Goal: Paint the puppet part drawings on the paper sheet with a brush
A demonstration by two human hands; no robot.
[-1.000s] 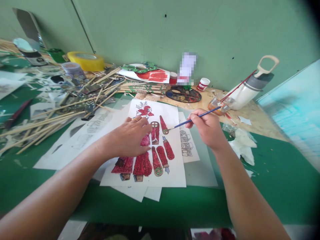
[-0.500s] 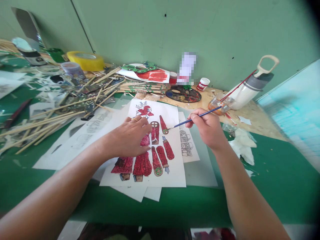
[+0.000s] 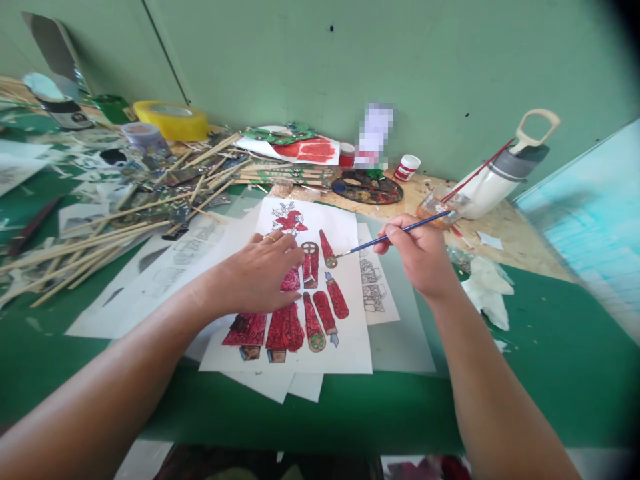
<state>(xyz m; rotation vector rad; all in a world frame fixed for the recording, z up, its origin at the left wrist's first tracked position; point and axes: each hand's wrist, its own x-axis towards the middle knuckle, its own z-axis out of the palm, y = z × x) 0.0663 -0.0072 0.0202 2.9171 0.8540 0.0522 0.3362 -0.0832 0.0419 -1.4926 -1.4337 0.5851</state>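
Note:
My left hand (image 3: 260, 270) lies flat with fingers stretched over a white paper sheet (image 3: 345, 357), covering part of its painted figures. On the sheet are red patterned pieces with brown ends and some green spots. Between the fingers of my right hand (image 3: 417, 257) is a paintbrush (image 3: 407, 227) with a blue handle. Its tip points left and meets, or nearly meets, the rounded green-and-brown end of a narrow red shape (image 3: 328, 249). More sheets with line drawings (image 3: 373, 293) lie beneath the painted one.
Behind the sheet sits a dark paint palette (image 3: 367, 187), with a white paint jar (image 3: 407, 167) beside it. A water cup (image 3: 440, 207) and a white bottle (image 3: 500, 187) stand at right. Wooden sticks (image 3: 100, 243) and yellow tape (image 3: 173, 121) are at left. Crumpled tissue (image 3: 485, 290) lies right.
My right hand and the brush's rear end have shifted slightly to the right and up, while the tip stays by the same green-ended shape. My left hand has not visibly moved.

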